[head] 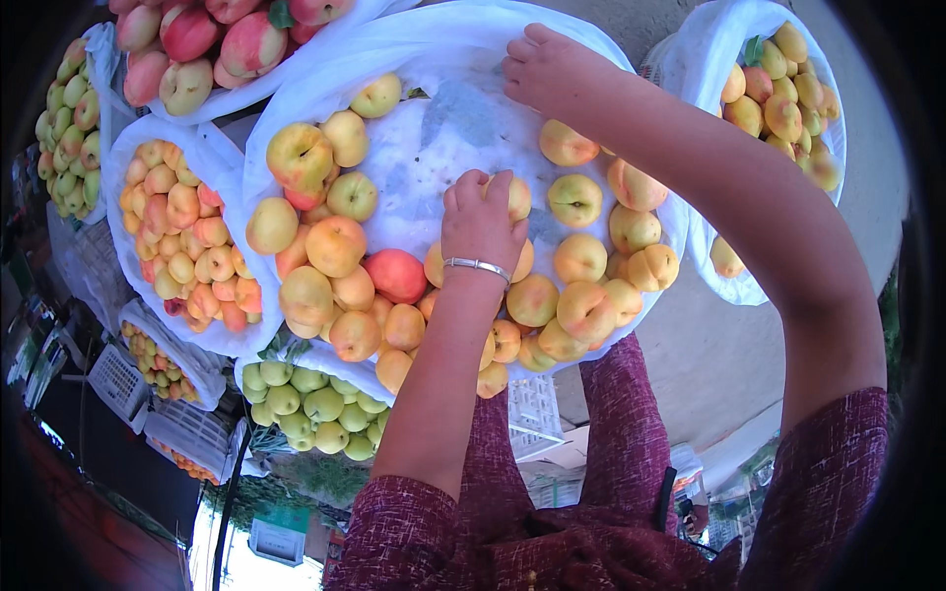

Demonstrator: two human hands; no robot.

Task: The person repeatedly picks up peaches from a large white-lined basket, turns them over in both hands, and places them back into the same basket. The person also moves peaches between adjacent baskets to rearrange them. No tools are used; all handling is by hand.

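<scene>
My left hand (480,218), with a silver bracelet at its wrist, has its fingers around a yellow-orange peach-like fruit (519,199), low over the middle of a large round basket lined with white cloth (414,48). My right hand (543,70) lies on the cloth near the far rim, fingers curled; whether it pinches the cloth is hidden. Yellow and orange fruit is piled along the near side, left and right of the basket, with a red fruit (395,275) among it. A greenish-yellow fruit (576,200) lies right of my left hand.
Cloth-lined baskets stand close around: red-pink fruit (188,33) at the upper left, small orange fruit (182,205) at the left, green fruit (323,405) below, yellow fruit (783,114) at the right. A white plastic crate (533,414) stands beside my legs.
</scene>
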